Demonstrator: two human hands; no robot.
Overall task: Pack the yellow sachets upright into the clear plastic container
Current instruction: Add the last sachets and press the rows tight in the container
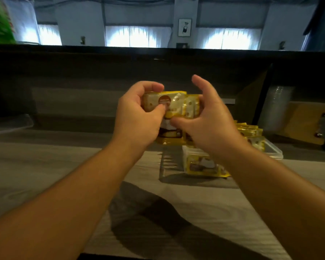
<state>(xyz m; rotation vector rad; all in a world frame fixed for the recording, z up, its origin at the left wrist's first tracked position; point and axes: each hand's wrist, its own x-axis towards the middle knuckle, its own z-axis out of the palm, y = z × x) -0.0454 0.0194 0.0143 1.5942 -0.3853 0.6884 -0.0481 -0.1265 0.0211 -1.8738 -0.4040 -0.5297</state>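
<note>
Grey wood-grain desk (64, 175): left hand (137, 117) and right hand (204, 121) both grip yellow foil sachets (174, 104) above clear plastic container (274, 149).

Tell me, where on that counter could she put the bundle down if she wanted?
Bare counter lies left of the container, running to the clear tray at the far left, and in front of it, near the person. The right is crowded: sachets fill the container, and a clipboard leans behind. Both the left hand and right hand hold the bundle.
</note>
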